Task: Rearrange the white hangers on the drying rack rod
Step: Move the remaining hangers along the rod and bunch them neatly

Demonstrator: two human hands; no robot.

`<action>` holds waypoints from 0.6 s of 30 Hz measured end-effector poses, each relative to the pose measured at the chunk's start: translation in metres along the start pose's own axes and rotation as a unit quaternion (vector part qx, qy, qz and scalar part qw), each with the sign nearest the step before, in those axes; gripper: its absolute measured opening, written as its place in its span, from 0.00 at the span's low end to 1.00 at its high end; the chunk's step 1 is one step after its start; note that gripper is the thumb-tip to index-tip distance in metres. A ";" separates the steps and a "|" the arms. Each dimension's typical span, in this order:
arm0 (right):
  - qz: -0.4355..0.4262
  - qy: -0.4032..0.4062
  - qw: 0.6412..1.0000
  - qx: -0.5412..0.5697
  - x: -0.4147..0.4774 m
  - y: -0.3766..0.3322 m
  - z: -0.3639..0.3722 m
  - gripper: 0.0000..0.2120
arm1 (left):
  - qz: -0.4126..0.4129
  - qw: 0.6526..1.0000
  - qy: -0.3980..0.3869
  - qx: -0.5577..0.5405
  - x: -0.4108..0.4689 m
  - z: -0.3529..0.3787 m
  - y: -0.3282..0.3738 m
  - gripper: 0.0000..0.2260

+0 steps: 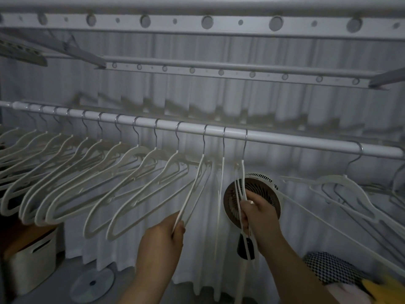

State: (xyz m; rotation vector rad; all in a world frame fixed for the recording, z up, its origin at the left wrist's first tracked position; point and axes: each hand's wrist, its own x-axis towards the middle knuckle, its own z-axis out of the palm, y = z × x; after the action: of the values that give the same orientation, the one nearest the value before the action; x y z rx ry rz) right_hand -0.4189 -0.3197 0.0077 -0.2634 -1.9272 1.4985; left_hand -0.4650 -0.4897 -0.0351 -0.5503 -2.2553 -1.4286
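White hangers hang from a long white rod (285,140) that runs L to R across the view, sloping slightly down toward the R, above and beyond both hands. Nearest: left hand (163,239) is closed, pinching the lower edge of one hanger (192,194) seen almost edge-on, its hook on the rod just L of centre. Right hand (259,216), a bit higher and further R, is closed round the thin bars of a small bunch of hangers (241,183); exact count hard to tell, prob. two or three, hooks on the rod close together. Between the two held sets one more hanger (221,183) dangles free, edge-on. Further L, a row of approx. a dozen hangers (87,194), evenly spaced, all angled the same way. R of the right hand's bunch the rod is bare for a stretch, then one hook and a loose cluster of hangers (350,194) at far R. Judgement: open room for sliding lies to the R; right hand nearer it. Behind: small round fan (269,189), white curtain (219,95), upper rack bars (219,71).
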 end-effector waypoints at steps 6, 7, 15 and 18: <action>0.013 -0.003 1.000 0.007 0.000 0.003 -0.007 0.09 | 0.011 1.000 0.006 -0.003 0.000 0.002 -0.002 0.11; 0.012 -0.002 1.000 0.000 0.001 0.002 -0.007 0.08 | 0.010 1.000 0.015 0.001 0.001 0.003 -0.002 0.12; -0.011 0.050 0.995 -0.084 -0.002 0.000 -0.013 0.10 | 0.067 0.992 0.105 -0.006 0.007 -0.018 0.014 0.14; -0.050 0.089 0.990 -0.095 -0.007 -0.004 -0.035 0.12 | 0.124 0.985 0.115 -0.032 0.002 -0.021 0.041 0.09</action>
State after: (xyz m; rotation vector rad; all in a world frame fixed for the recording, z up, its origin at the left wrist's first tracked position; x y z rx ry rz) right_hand -0.3912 -0.2978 0.0123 -0.3672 -1.9102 1.1871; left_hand -0.4423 -0.4923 0.0046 -0.6267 -1.8956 -1.3665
